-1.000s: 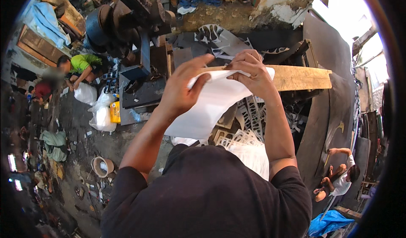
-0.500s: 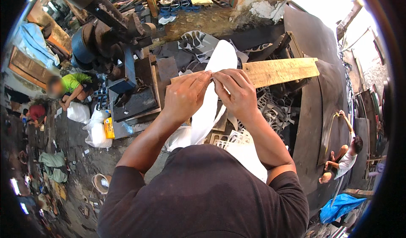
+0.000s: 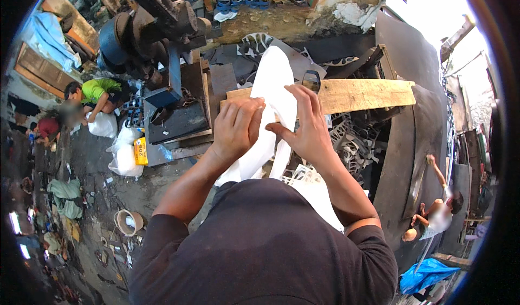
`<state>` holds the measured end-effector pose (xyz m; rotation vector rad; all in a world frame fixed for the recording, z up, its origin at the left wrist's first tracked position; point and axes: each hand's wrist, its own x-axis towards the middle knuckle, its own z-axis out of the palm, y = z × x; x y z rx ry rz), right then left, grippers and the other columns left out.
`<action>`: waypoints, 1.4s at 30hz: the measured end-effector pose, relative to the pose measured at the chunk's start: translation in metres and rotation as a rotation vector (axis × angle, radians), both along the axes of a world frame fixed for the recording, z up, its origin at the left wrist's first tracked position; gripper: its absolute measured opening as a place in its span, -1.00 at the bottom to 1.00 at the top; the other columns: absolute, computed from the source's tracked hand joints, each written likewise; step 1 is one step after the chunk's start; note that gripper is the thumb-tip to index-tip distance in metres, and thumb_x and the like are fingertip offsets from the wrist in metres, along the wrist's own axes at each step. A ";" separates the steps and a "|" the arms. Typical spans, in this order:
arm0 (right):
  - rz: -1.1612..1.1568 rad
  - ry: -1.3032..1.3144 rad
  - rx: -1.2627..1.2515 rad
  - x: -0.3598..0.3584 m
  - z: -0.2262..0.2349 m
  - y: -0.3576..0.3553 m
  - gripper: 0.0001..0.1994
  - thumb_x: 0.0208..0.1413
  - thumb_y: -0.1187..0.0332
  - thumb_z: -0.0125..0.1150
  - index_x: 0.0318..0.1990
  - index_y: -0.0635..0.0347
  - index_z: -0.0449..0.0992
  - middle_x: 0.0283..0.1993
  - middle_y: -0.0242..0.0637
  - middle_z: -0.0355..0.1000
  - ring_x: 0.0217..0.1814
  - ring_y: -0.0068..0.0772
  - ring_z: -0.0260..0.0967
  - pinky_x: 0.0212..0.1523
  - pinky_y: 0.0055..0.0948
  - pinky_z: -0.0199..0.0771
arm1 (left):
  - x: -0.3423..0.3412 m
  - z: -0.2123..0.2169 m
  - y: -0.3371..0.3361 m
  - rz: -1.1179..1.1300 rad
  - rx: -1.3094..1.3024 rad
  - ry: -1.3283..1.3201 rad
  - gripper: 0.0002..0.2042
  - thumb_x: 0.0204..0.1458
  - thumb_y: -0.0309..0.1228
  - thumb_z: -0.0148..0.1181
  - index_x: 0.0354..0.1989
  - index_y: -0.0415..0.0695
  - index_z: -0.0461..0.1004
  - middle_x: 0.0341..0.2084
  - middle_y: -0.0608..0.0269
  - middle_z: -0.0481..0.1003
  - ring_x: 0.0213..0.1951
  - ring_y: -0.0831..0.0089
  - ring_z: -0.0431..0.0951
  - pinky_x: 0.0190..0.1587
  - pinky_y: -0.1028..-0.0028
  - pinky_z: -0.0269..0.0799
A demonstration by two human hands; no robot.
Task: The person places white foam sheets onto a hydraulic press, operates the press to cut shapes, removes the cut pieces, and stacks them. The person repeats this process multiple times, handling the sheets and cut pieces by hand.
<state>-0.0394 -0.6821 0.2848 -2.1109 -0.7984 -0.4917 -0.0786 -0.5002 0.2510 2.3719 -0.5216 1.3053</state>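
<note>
A long white plastic bag (image 3: 273,69) stretches upright in front of my chest, its upper end rounded and puffed out. My left hand (image 3: 238,125) is closed on its left side, the fingers curled into the plastic. On the other side, my right hand (image 3: 306,121) has its thumb and fingers spread apart, the thumb against the bag and the fingertips by its right edge. Below my hands the bag splits into two hanging strips. Just beyond my right fingertips, a dark oval piece (image 3: 311,80) stands at the edge of a yellowish wooden plank (image 3: 368,95).
Grey cut-out sheet scraps (image 3: 352,145) are heaped under the plank. A blue-and-black machine (image 3: 162,83) stands left. A person in green (image 3: 101,96) crouches beside stuffed white bags (image 3: 127,153). At right, another person (image 3: 436,215) sits against large dark sheets (image 3: 398,159). A bucket (image 3: 129,222) sits lower left.
My hands have moved apart from their pinch together at the bag. The right hand has opened, and the bag has widened. The seated person's arm at right has lowered.
</note>
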 end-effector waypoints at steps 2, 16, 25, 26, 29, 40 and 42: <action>-0.010 0.028 -0.062 0.000 -0.019 -0.005 -0.66 0.07 0.40 0.27 0.02 0.21 0.44 -0.03 -0.12 0.44 0.07 -0.06 0.36 0.14 -0.15 0.30 | -0.005 -0.004 -0.001 -0.006 -0.017 0.021 -0.74 0.08 -0.51 0.22 -0.07 -0.33 0.45 -0.29 0.17 0.53 -0.28 0.25 0.52 -0.22 0.36 0.42; 0.067 0.139 -0.208 0.020 -0.018 -0.037 -0.80 0.12 0.42 0.20 -0.10 0.18 0.48 -0.22 -0.11 0.52 -0.20 -0.04 0.50 -0.22 -0.22 0.50 | -0.045 -0.012 0.029 -0.064 0.026 0.517 -0.59 0.00 -0.61 0.15 0.08 -0.13 0.48 -0.05 0.20 0.57 -0.02 0.29 0.59 -0.01 0.37 0.54; -0.053 0.297 -0.078 0.036 -0.006 -0.036 -0.66 0.25 0.11 0.14 -0.16 0.27 0.47 -0.35 -0.04 0.49 -0.36 -0.11 0.48 -0.33 -0.30 0.41 | -0.067 -0.019 0.049 -0.118 -0.207 0.597 -0.56 -0.08 -0.63 0.25 0.04 -0.07 0.54 -0.06 0.18 0.58 -0.02 0.25 0.59 0.03 0.37 0.52; -0.047 0.297 -0.015 0.039 -0.007 -0.037 -0.66 0.25 0.11 0.15 -0.17 0.27 0.48 -0.37 -0.05 0.49 -0.37 -0.17 0.48 -0.33 -0.33 0.41 | -0.067 -0.019 0.051 -0.126 -0.235 0.612 -0.58 -0.07 -0.61 0.26 0.04 -0.07 0.55 -0.06 0.16 0.58 -0.03 0.26 0.60 0.02 0.37 0.52; -0.093 0.308 0.008 0.051 -0.012 -0.044 -0.67 0.25 0.11 0.16 -0.19 0.27 0.51 -0.41 -0.13 0.49 -0.40 -0.40 0.45 -0.34 -0.40 0.40 | -0.073 -0.021 0.057 -0.126 -0.357 0.662 -0.64 -0.02 -0.57 0.27 0.01 -0.08 0.57 -0.08 0.15 0.59 -0.06 0.31 0.62 -0.01 0.39 0.53; -0.574 0.247 0.327 0.157 -0.051 -0.169 -0.57 0.25 0.10 0.16 -0.02 0.39 0.49 -0.16 -0.15 0.55 -0.18 -0.37 0.49 -0.10 -0.42 0.46 | -0.095 -0.062 0.093 -0.113 -1.050 0.667 -0.78 0.14 -0.52 0.21 -0.05 -0.26 0.54 -0.25 0.26 0.60 -0.17 0.55 0.57 -0.06 0.50 0.49; -0.593 0.367 0.664 0.165 -0.035 -0.193 -0.58 0.22 0.17 0.22 0.01 0.42 0.48 -0.14 -0.15 0.53 -0.14 -0.39 0.50 -0.13 -0.47 0.52 | -0.098 -0.065 0.099 -0.059 -1.204 0.620 -0.80 0.17 -0.46 0.20 -0.07 -0.25 0.55 -0.24 0.26 0.60 -0.19 0.55 0.58 -0.07 0.50 0.49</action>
